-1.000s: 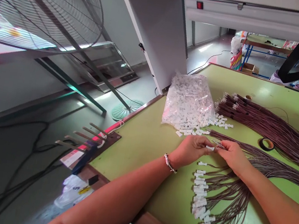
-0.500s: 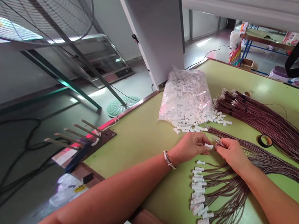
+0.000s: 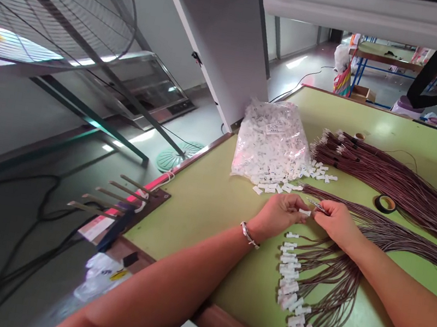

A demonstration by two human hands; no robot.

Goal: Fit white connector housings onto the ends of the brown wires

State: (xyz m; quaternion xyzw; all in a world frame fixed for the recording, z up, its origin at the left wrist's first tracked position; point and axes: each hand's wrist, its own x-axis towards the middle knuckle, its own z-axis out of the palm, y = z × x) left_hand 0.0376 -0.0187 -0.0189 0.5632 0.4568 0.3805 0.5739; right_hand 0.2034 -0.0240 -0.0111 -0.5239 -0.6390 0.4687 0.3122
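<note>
My left hand (image 3: 283, 212) pinches a small white plastic connector (image 3: 304, 212) between thumb and fingertips. Just to its right, my right hand (image 3: 334, 218) is closed on a thin wire end with silvery tips (image 3: 315, 204) that point toward the connector; its exact shape is too small to make out. Below both hands, a row of white connectors (image 3: 288, 271) is fitted on brown wires (image 3: 340, 299) fanned over the green table (image 3: 190, 209). A bundle of loose brown wires (image 3: 409, 238) runs off to the right behind my right hand.
A clear bag of white connectors (image 3: 273, 144) lies behind my hands, with loose connectors (image 3: 281, 188) spilled along its front. Thicker bundles of dark brown wires (image 3: 390, 179) and a roll of black tape (image 3: 385, 204) lie at the right. A pronged rack (image 3: 129, 204) edges the table's left side.
Both hands keep nearly the same pose, with the connector and the wire end still close together. The view has shifted only slightly.
</note>
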